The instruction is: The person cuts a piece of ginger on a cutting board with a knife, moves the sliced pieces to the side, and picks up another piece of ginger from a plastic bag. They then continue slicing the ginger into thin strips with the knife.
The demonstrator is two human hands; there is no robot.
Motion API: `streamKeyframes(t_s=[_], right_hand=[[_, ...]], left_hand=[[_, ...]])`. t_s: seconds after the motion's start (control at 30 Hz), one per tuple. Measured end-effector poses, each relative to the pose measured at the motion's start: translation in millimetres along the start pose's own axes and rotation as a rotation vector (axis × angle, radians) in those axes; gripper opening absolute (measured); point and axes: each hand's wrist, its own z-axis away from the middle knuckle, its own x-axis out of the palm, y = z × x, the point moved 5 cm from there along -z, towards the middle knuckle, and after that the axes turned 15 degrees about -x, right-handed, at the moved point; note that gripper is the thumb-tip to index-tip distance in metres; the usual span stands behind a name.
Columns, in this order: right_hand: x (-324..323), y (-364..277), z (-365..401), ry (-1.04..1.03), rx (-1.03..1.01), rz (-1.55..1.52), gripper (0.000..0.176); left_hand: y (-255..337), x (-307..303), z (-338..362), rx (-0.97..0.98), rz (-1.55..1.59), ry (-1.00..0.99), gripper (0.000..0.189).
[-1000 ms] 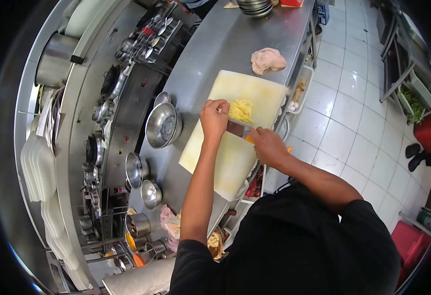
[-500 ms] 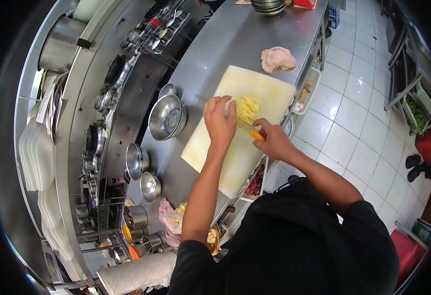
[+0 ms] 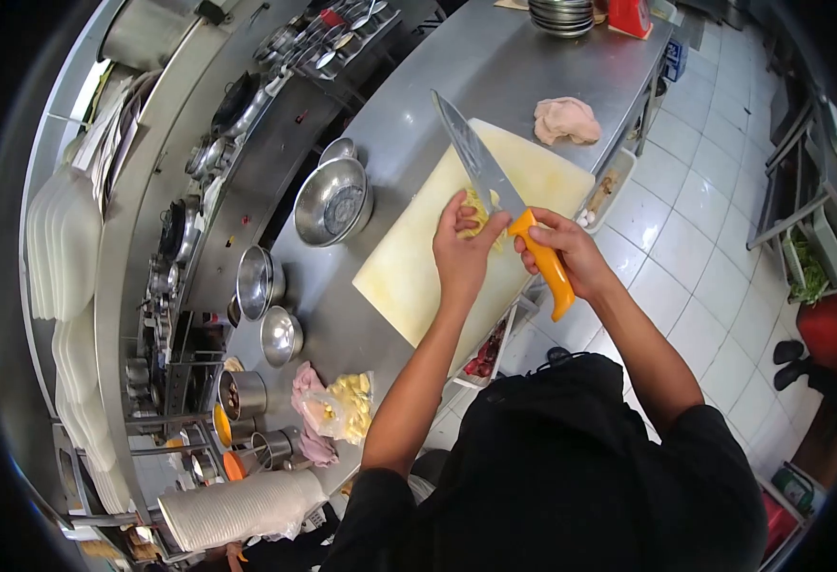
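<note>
My right hand (image 3: 567,250) grips the knife (image 3: 545,255) near the top of its orange handle, and the wide blade points up and away over the cutting board. My left hand (image 3: 466,246) is beside the blade's lower part, its fingers curled and its thumb against or near the blade. Shredded yellow food (image 3: 476,212) shows behind the left fingers; whether they hold any of it is hidden. The white cutting board (image 3: 399,276) lies at a slant on the steel counter under both hands.
Metal bowls (image 3: 329,202) stand left of the board. A pale pink cloth (image 3: 567,121) lies beyond it. Nearer are a bag of yellow pieces (image 3: 350,405) and steel pots (image 3: 243,394). Stacked plates (image 3: 561,15) and a red scale (image 3: 630,17) are at the far end.
The knife has been raised off the board and its blade now shows. My left hand has moved from beside the yellow shreds to the blade, its fingers more curled. The camera view has shifted.
</note>
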Motion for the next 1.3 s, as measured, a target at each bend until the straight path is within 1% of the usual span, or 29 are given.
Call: streamKeyframes(t_s=[0.1,0.2,0.3,0.4,0.5,0.6,0.8,0.9,1.0,1.03,1.13,1.23,1.3], right_hand=[[4.0,-3.7,4.3,-0.002,-0.007,0.062,0.042],[3.9,-7.3,6.8,0.013,-0.018,0.133,0.044],[2.2,-12.3,7.9,0.022,-0.036,0.192,0.045],[1.6,-17.2,10.5,0.013,-0.051,0.212,0.045],[0.2,-20.5,12.4,0.001,-0.062,0.228,0.043],[0.6,-22.6,14.9,0.001,-0.063,0.264,0.042],[7.0,-24.2,23.5,-0.012,-0.071,0.335,0.044],[9.8,-22.8,25.9,-0.009,-0.067,0.362,0.044],[12.6,-23.5,32.1,-0.014,-0.075,0.386,0.044],[11.3,-25.2,33.6,-0.02,-0.083,0.394,0.043],[1.4,-32.9,37.4,0.0,-0.128,0.43,0.042],[-3.1,-43.7,43.3,0.037,-0.18,0.464,0.039],[-6.1,-48.6,45.7,0.048,-0.204,0.474,0.039]], left_hand=[[30.4,-1.6,12.9,0.399,-0.343,0.159,0.053],[23.3,4.8,7.6,0.542,-0.374,0.097,0.038],[16.6,9.8,-0.7,0.4,-0.236,0.022,0.025],[14.0,12.8,-5.5,0.367,-0.217,0.043,0.02],[13.7,15.6,-7.3,0.406,-0.203,0.059,0.015],[11.8,18.0,-7.1,0.377,-0.175,0.044,0.009],[-4.3,19.1,-4.4,0.032,0.291,-0.077,0.006],[-12.5,10.1,-4.1,-0.033,0.381,-0.047,0.009],[-29.5,-3.1,-4.0,-0.039,0.327,-0.017,0.011],[-30.9,-6.3,-2.3,-0.013,0.343,0.025,0.014],[-34.1,-13.4,-3.2,-0.074,0.29,0.068,0.017],[-27.3,-10.4,-15.0,-0.075,0.166,0.083,0.021],[-18.8,-5.9,-30.8,-0.026,-0.03,0.103,0.02]])
